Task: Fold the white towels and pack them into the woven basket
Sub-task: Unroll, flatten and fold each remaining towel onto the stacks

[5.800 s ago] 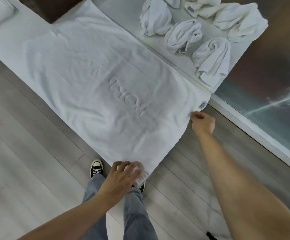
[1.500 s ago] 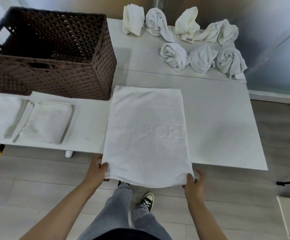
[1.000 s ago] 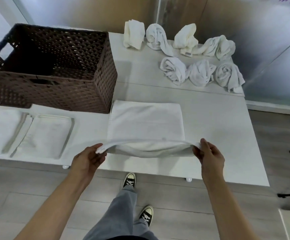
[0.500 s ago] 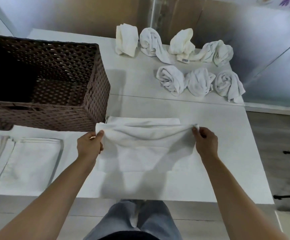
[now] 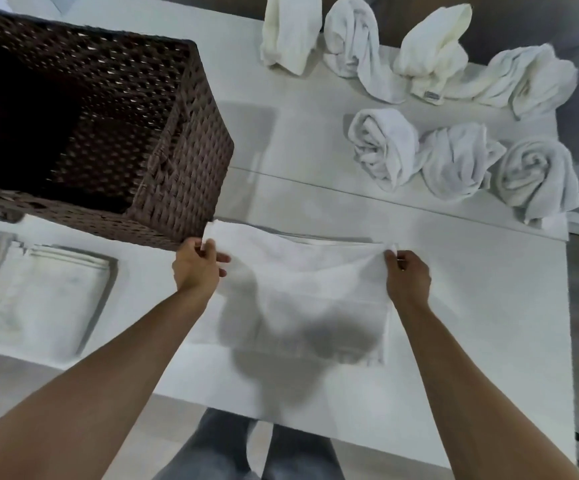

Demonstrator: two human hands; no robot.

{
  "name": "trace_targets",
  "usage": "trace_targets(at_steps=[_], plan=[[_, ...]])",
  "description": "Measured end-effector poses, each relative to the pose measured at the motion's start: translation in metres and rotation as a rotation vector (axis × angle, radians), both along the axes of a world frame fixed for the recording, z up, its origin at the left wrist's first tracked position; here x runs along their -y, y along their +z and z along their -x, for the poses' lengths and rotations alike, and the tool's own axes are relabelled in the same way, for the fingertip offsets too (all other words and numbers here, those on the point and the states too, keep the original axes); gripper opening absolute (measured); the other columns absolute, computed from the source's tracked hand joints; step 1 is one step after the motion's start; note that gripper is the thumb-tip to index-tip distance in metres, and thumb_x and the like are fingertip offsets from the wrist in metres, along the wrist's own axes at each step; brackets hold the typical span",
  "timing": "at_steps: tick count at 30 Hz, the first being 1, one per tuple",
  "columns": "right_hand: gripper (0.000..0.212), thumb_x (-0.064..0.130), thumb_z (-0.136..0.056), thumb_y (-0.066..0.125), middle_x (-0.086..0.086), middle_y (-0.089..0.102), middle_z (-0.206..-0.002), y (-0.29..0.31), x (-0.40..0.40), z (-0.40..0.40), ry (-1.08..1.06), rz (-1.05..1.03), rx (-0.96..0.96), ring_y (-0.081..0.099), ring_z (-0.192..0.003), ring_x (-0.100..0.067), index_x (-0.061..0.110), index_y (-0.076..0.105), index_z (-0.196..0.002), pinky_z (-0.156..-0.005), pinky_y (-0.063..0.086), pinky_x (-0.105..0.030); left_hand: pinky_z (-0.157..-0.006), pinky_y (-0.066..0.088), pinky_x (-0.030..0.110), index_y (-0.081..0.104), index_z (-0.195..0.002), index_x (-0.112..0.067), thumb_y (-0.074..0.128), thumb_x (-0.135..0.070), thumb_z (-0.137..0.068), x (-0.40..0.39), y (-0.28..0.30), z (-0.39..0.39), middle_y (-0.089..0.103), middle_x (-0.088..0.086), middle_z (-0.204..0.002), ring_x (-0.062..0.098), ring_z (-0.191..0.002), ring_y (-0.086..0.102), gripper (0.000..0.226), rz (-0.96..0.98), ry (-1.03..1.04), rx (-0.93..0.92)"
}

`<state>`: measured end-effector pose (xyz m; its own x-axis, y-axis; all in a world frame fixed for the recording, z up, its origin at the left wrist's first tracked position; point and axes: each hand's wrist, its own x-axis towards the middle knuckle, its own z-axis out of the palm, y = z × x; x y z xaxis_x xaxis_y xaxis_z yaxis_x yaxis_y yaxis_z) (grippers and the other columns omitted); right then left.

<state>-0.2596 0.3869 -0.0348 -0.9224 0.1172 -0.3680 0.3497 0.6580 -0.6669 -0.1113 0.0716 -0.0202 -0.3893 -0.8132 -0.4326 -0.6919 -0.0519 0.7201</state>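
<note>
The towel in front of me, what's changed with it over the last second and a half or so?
Both hands, left hand and right hand, lifted the towel's near edge and carried it away from the body to the far edge, folding it in half; they still pinch its corners. The woven basket, folded towels and rolled towels stayed put.

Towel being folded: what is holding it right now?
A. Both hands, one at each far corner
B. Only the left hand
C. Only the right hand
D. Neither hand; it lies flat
A: the left hand pinches the towel at its far left corner and the right hand pinches its far right corner.
</note>
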Motion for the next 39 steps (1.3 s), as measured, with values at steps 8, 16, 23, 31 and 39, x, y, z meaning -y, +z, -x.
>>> trace_targets(at_steps=[8,16,23,31,39], plan=[[0.026,0.010,-0.095,0.057,0.000,0.060,-0.117,-0.013,-0.002,0.008,0.200,-0.110,-0.376,0.059,-0.101,-0.023,0.020,0.059,-0.119,-0.095,0.041,-0.036,-0.084,0.053,0.044,0.036,-0.148,-0.032,0.063,-0.024,-0.095,-0.060,-0.014,-0.032,0.049,-0.001,-0.138,0.025,-0.103,0.056,0.060,0.386,-0.641,0.082],[0.048,0.028,-0.092,0.043,0.005,0.056,-0.146,-0.041,0.028,-0.008,1.058,-0.312,-0.415,0.047,-0.139,-0.019,0.031,0.060,-0.137,-0.115,0.029,-0.043,-0.108,0.041,0.046,0.027,-0.154,-0.036,0.058,-0.038,-0.095,-0.132,-0.039,-0.095,0.018,0.007,-0.167,0.036,-0.145,0.034,0.067,0.568,-1.134,0.320],[0.056,0.035,-0.097,0.054,0.003,0.041,-0.158,-0.034,0.005,-0.028,0.924,-0.475,-0.244,0.036,-0.146,-0.016,0.038,0.041,-0.152,-0.115,0.021,-0.045,-0.117,0.031,0.054,0.021,-0.159,-0.025,0.024,-0.051,-0.100,-0.114,-0.042,-0.073,0.019,0.008,-0.166,0.038,-0.148,0.029,0.065,0.593,-1.226,0.385],[0.061,0.026,-0.096,0.057,0.001,0.047,-0.145,-0.019,-0.023,-0.129,0.625,-0.501,-0.061,0.047,-0.126,-0.030,0.035,0.036,-0.152,-0.101,0.039,-0.045,-0.105,0.036,0.067,0.046,-0.150,-0.024,0.032,-0.050,-0.096,-0.074,-0.046,-0.036,0.038,0.003,-0.159,0.043,-0.139,0.043,0.061,0.732,-1.445,0.369],[0.068,0.020,-0.097,0.055,-0.009,0.043,-0.146,-0.024,-0.013,-0.219,0.477,-0.415,0.046,0.049,-0.118,-0.036,0.026,0.027,-0.159,-0.098,0.048,-0.041,-0.119,0.013,0.060,0.006,-0.160,-0.032,0.043,-0.052,-0.100,-0.075,-0.043,-0.021,-0.004,0.000,-0.169,0.036,-0.154,0.008,0.073,0.724,-1.547,0.407]])
